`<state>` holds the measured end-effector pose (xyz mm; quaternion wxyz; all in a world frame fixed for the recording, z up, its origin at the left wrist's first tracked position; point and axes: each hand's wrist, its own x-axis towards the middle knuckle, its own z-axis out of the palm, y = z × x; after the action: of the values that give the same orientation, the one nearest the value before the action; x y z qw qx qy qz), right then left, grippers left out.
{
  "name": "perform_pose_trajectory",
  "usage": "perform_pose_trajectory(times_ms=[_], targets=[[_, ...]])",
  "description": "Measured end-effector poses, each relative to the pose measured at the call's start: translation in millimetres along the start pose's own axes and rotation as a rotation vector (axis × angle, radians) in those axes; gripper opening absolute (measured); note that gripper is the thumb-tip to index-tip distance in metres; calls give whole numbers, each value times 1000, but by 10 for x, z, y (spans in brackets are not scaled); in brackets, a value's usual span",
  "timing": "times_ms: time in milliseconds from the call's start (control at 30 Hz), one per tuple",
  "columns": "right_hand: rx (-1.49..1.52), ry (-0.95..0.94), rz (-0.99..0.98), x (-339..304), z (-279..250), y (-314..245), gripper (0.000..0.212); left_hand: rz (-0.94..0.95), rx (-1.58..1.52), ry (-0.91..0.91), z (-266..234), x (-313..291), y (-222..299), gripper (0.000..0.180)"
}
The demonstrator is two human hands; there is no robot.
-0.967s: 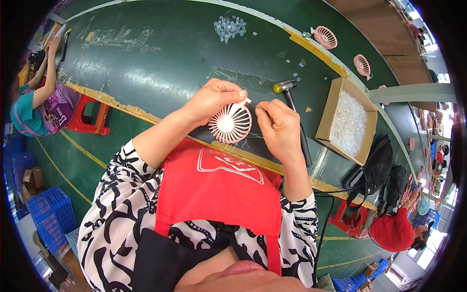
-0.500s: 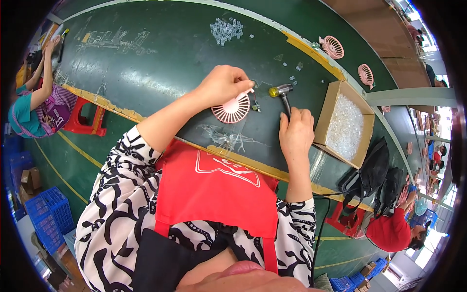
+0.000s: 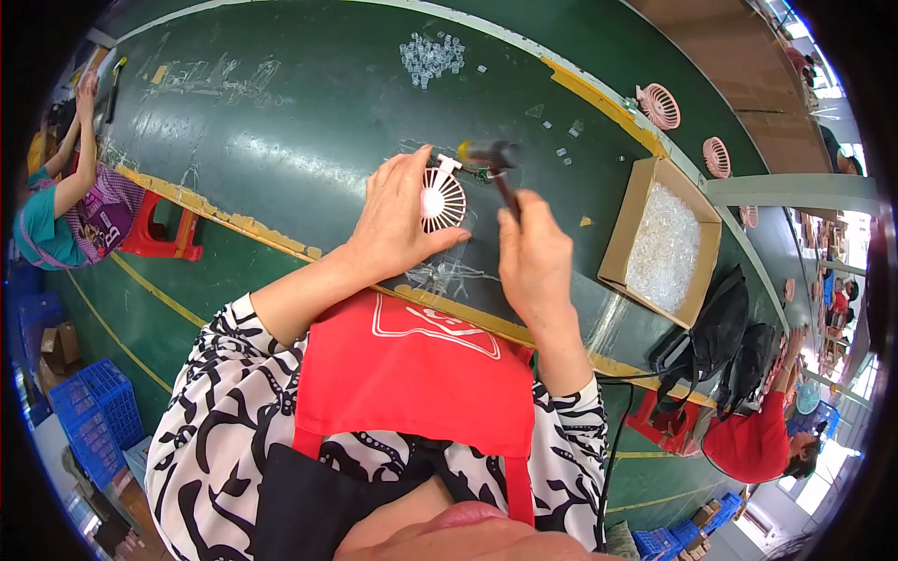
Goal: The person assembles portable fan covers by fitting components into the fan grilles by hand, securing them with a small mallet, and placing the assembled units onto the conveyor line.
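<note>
A small pale pink fan cage (image 3: 447, 203) lies on the green tabletop. My left hand (image 3: 397, 208) grips its left side, fingers along the upper edge and thumb at the bottom. The fan's short white neck (image 3: 450, 165) points up and away from me. Beside the neck lies a little green circuit board (image 3: 483, 174) with thin wires, partly behind the hammer. My right hand (image 3: 540, 251) is closed round the dark handle of a small hammer (image 3: 505, 178). Its head, yellow at one end, is smeared by motion just right of the neck.
An open cardboard box (image 3: 613, 224) of clear plastic pieces stands at the right, with black bags (image 3: 716, 327) beside it. Small clear parts (image 3: 432, 60) lie in a pile at the far side. Pink fans (image 3: 659, 107) sit beyond the yellow-taped edge. A co-worker (image 3: 70, 210) is at the left.
My left hand has shifted from the fan's top onto its left side, and the fan has turned. My right hand has picked the hammer up off the table and swung it left toward the neck.
</note>
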<state>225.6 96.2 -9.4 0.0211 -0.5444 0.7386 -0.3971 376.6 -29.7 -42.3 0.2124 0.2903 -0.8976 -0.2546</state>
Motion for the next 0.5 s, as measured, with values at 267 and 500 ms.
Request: perform_pose_trajectory(times_ms=[267, 500], targets=[[-30, 170, -147, 128, -167, -219, 26, 17, -130, 13, 54, -55, -81, 112], [-258, -29, -162, -56, 42, -68, 31, -7, -126, 21, 49, -36, -28, 113]])
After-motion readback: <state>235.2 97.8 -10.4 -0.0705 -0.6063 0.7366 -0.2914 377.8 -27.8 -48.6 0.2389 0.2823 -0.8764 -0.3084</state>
